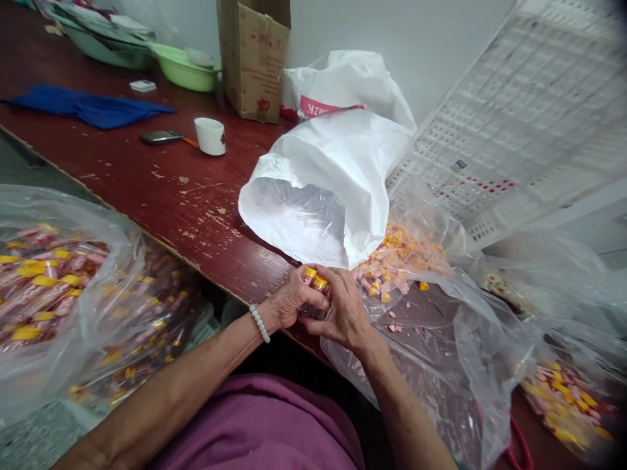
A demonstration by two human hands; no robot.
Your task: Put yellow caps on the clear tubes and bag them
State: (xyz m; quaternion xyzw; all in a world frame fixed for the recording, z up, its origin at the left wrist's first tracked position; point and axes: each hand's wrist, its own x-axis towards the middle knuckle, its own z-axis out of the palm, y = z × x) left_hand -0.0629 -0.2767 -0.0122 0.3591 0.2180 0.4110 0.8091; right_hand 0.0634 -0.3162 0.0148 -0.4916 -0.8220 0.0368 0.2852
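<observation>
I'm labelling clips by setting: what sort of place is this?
Probably a small hand-work workshop: a scuffed red table, a white sack holding clear tube-like pieces, and a large plastic bag full of yellow-capped tubes.

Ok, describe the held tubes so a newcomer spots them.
On the dark red table lies an open white sack. At the table's near edge, in front of the sack, the left hand and right hand hold yellow-capped tubes. Only these are held; similar ones lie in the clear bag at left.
</observation>
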